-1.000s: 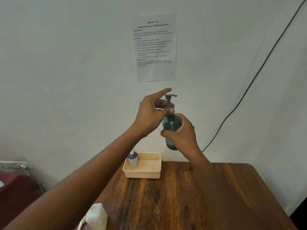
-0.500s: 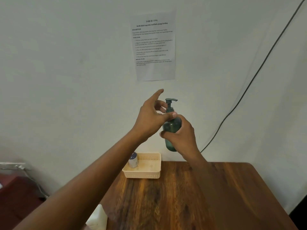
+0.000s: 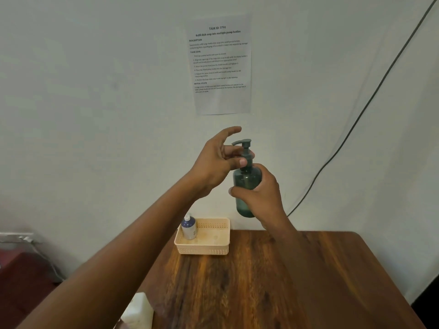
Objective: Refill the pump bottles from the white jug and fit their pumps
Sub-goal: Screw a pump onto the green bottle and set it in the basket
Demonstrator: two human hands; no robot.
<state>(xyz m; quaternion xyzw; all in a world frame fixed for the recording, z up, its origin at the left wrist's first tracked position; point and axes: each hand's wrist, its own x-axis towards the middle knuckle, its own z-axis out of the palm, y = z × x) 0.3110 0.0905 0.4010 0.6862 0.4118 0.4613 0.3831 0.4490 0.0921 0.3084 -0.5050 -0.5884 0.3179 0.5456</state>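
The green pump bottle (image 3: pixel 247 186) is held upright in the air above the desk (image 3: pixel 273 281), gripped in your right hand (image 3: pixel 262 198); your left hand (image 3: pixel 219 160) pinches the pump collar (image 3: pixel 247 159), whose nozzle has swung round since a second ago, so tightening seems underway.

Pump (image 3: pixel 244 150) nozzle now swung leftward between left hand's (image 3: pixel 213 162) fingers.

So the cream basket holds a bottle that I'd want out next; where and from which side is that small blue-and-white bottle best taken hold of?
Take the small blue-and-white bottle by its upper body, just under the white cap, coming from above. It stands upright in the left corner of the cream perforated plastic basket, whose walls shield its lower part, so a grip from above probably suits best.
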